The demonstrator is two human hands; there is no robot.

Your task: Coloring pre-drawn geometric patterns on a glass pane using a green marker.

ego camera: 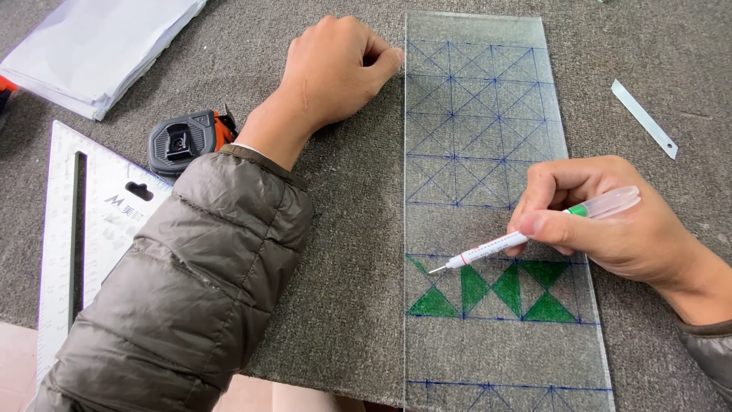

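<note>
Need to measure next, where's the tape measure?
The tape measure lies left on the grey mat, between the metal square and the left forearm's sleeve.
</note>
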